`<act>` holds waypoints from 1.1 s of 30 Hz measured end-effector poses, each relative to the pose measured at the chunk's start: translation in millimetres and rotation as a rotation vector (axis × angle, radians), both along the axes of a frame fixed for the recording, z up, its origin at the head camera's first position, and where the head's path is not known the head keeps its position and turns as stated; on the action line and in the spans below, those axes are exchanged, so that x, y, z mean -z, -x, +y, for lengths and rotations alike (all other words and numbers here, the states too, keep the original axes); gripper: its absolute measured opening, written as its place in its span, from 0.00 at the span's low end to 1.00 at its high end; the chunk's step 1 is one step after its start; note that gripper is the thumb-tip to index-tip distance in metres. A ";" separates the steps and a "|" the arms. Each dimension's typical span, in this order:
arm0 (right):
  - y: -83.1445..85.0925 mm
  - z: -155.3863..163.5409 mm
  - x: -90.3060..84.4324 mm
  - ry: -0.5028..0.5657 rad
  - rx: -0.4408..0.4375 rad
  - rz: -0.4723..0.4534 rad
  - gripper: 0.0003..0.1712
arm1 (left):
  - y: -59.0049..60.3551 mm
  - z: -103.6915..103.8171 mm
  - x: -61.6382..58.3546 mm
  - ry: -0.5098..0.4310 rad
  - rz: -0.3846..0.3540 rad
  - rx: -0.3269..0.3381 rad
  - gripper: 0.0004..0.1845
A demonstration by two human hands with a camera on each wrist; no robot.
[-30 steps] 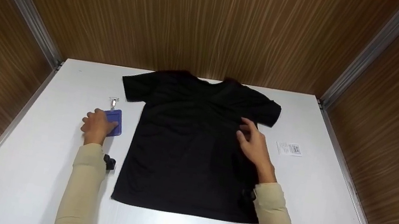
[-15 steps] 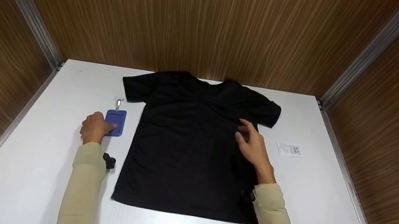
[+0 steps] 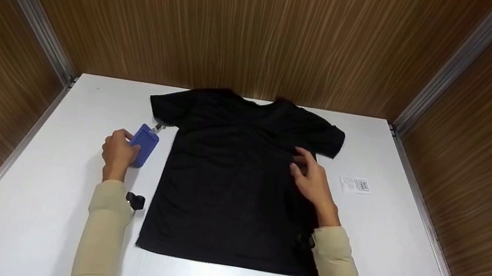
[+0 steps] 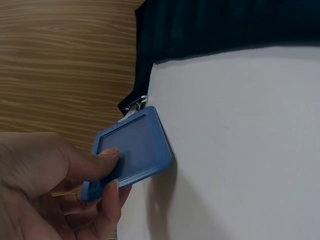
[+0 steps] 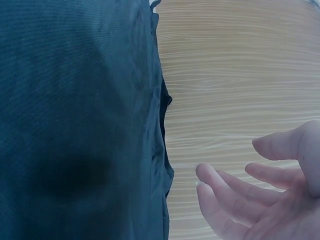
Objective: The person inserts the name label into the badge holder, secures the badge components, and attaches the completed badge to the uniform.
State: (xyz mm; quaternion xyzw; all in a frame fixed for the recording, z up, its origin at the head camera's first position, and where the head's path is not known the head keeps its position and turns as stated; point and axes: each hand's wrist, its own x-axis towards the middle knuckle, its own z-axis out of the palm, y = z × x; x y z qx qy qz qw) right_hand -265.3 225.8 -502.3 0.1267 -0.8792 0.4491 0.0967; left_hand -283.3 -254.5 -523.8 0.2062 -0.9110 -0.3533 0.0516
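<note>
Fingers and thumb of the left hand (image 3: 118, 151) are pinched around a blue badge holder (image 3: 145, 139), which is lifted at a tilt off the white table (image 3: 43, 204), its metal clip (image 3: 159, 128) pointed toward 1 o'clock, just beside the left sleeve of a black T-shirt (image 3: 232, 190). The shirt is spread flat at the table's centre, collar at 12 o'clock. The right hand (image 3: 313, 181) is laid on the shirt's right side below the sleeve, fingers relaxed and slightly spread, nothing gripped. A small paper label (image 3: 355, 184) is seen at 3 o'clock of that hand.
</note>
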 end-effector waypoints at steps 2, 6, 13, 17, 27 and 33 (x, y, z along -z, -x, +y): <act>-0.2 0.0 0.0 0.003 -0.002 -0.015 0.28 | -1.1 1.9 -2.7 -0.002 0.045 -0.012 0.16; -0.1 -0.2 1.3 -0.003 -0.012 0.002 0.27 | -4.3 6.1 -8.9 0.003 0.106 -0.023 0.14; -1.4 -1.9 0.2 0.004 -0.015 0.003 0.27 | -11.1 16.9 -26.6 -0.014 0.168 -0.005 0.14; -3.1 -3.4 -1.4 0.005 -0.019 -0.032 0.27 | -15.3 27.8 -37.0 -0.014 0.225 0.010 0.13; -10.1 -11.9 -5.5 0.103 -0.083 -0.092 0.22 | -22.8 60.7 -42.8 -0.022 0.362 0.083 0.09; -13.0 -15.6 -6.4 0.113 -0.107 -0.098 0.21 | -25.9 75.9 -38.0 -0.038 0.490 0.183 0.08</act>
